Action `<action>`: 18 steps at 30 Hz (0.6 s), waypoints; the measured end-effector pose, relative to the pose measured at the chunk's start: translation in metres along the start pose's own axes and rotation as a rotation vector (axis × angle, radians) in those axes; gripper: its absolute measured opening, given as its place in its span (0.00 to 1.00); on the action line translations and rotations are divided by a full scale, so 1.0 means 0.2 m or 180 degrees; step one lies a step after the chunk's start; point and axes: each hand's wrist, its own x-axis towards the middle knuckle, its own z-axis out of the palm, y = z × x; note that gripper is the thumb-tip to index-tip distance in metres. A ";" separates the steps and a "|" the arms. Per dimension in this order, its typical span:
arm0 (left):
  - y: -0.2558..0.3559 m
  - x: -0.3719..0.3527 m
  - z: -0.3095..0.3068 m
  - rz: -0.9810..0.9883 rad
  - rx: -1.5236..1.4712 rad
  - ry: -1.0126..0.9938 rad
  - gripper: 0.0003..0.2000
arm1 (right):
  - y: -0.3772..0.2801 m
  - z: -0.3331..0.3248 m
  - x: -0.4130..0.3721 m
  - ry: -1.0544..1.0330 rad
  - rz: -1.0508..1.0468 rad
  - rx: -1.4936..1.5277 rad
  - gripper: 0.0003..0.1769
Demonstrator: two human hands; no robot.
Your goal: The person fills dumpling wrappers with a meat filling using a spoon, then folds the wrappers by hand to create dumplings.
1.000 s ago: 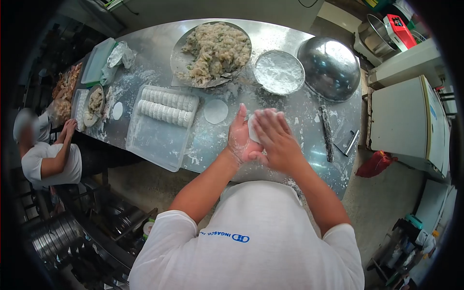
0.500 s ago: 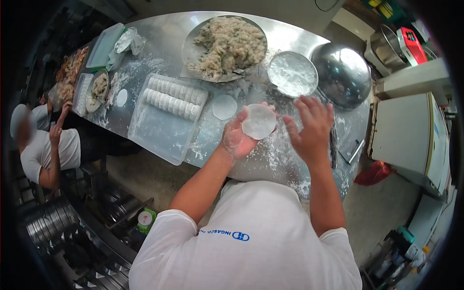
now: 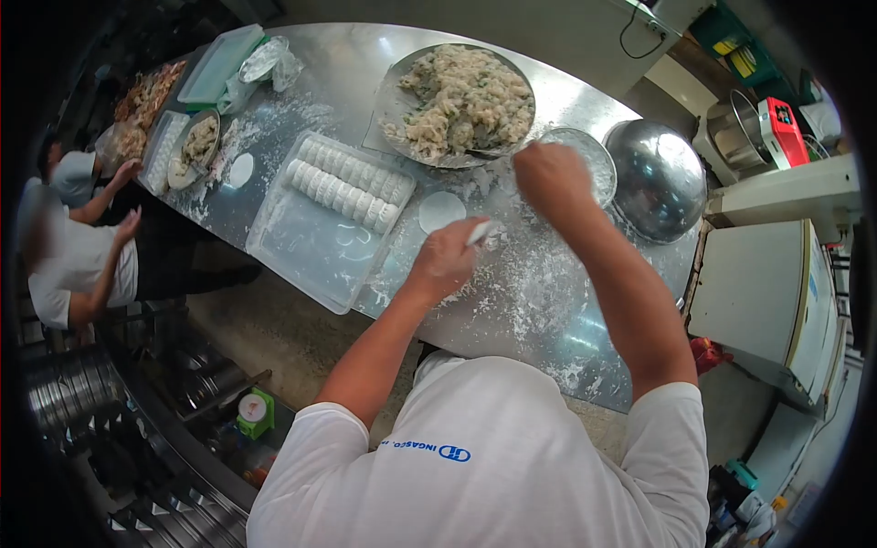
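Observation:
My left hand [image 3: 446, 262] is closed around a thin white round wrapper [image 3: 479, 232], seen nearly edge-on, above the floury steel table [image 3: 493, 310]. Fingers curled, my right hand [image 3: 554, 175] is over the left part of a bowl of white flour [image 3: 598, 164], beside the right rim of a big round tray of pale minced filling [image 3: 470, 96]. What its fingers grip is hidden. Another flat wrapper [image 3: 442, 212] lies on the table behind my left hand. To its left, a clear plastic tray [image 3: 306, 247] holds rows of pleated white dumplings [image 3: 343, 194].
An upturned steel bowl [image 3: 656, 178] stands at the right. Two co-workers [image 3: 87, 260] are by the table's left end, near a plate of filling [image 3: 196, 151], a lone wrapper [image 3: 241, 170] and a green-edged container [image 3: 222, 68]. A white cabinet [image 3: 749, 297] is off the right edge.
My right hand has moved up and left to the filling tray's edge, and its spread fingers have closed. The wrapper in my left hand has turned from face-up to edge-on.

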 end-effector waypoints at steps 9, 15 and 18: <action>-0.23 0.08 0.00 -0.0947 -0.2008 0.0537 0.22 | 0.12 -0.04 0.00 0.0318 -0.0317 -0.0157 0.09; -0.26 0.21 0.02 -0.1209 -0.2933 0.0949 0.21 | 0.15 0.06 0.05 0.0136 -0.0522 0.0137 0.13; -0.27 0.24 -0.03 -0.1517 -0.3815 0.1158 0.20 | 0.22 0.13 0.03 0.0671 -0.0628 0.0647 0.16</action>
